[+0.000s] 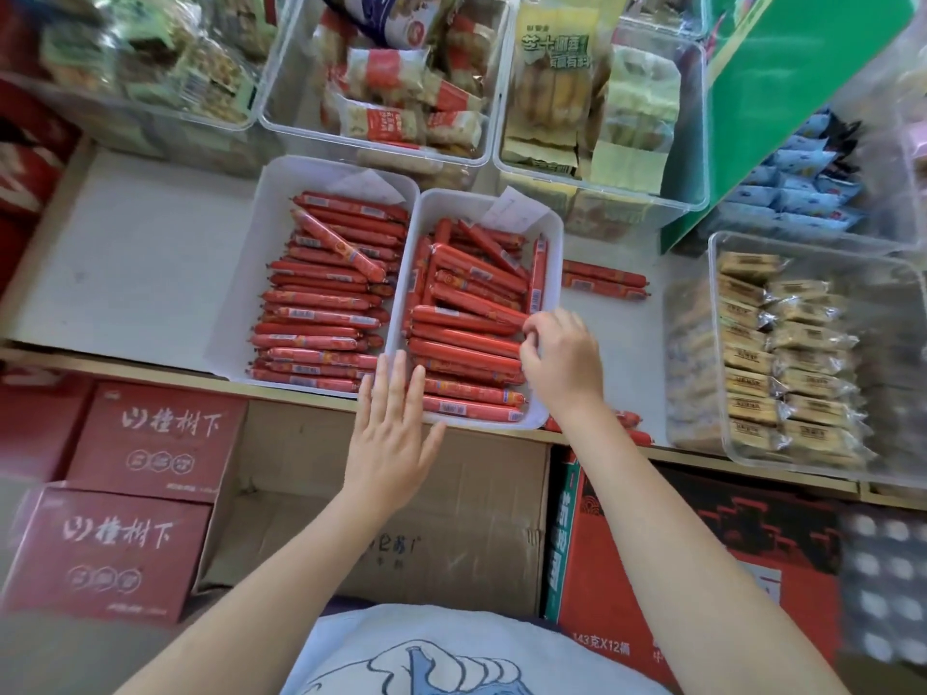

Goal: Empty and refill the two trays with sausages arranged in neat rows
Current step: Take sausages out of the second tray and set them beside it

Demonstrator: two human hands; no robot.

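- Head view: your left hand [389, 433] lies flat, fingers straight and slightly spread, fingertips on the near rim where the two trays meet; it holds nothing.
- Your right hand [564, 361] has its fingers curled at the right ends of the sausages [464, 338] in the right tray [552, 228]; it seems to pinch one end, but you cannot tell for sure which sausage.
- The right tray sits on the white shelf [130, 253], touching the left tray [261, 228]. Its near rows lie neat and crosswise; those farther back are jumbled at angles, one standing along the right wall.
- The left tray holds crosswise rows, with one sausage lying slantwise on top near the back.
- A few loose sausages [604, 280] lie on the shelf just right of the right tray, and more show beside your right wrist.
- A paper slip [516, 210] rests in the back of each tray; its writing is too small to read.
- Below the shelf, the red boxes [155, 438] carry white Chinese characters; another box [702, 569] reads "143克X12桶".
- The yellow packet [554, 57] behind bears Chinese writing, blurred.
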